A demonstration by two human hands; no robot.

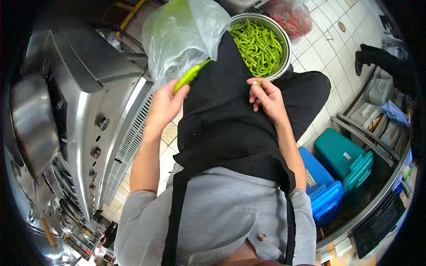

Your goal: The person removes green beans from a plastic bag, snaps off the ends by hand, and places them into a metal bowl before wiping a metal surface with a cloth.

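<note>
My left hand point(165, 105) is closed round the lower end of a long green chili pepper point(190, 77), which points up and right toward a clear plastic bag point(171, 42). Over my right knee, my right hand point(270, 101) pinches a small pale green piece point(256, 84) that looks like a pepper stem end; most of it is hidden by the fingers. Just beyond that hand stands a round metal basin point(287, 49), filled with many green chili peppers point(262, 48). The plastic bag stands at my left knee, its contents blurred green through the film.
A bag of red peppers point(290, 18) sits behind the basin on the tiled floor point(326, 46). Along my left runs a steel stove point(100, 106) with knobs. Blue point(314, 170) and green point(337, 150) plastic bins are at my right, below a shelf. Another person's dark-clothed leg point(377, 57) shows at far right.
</note>
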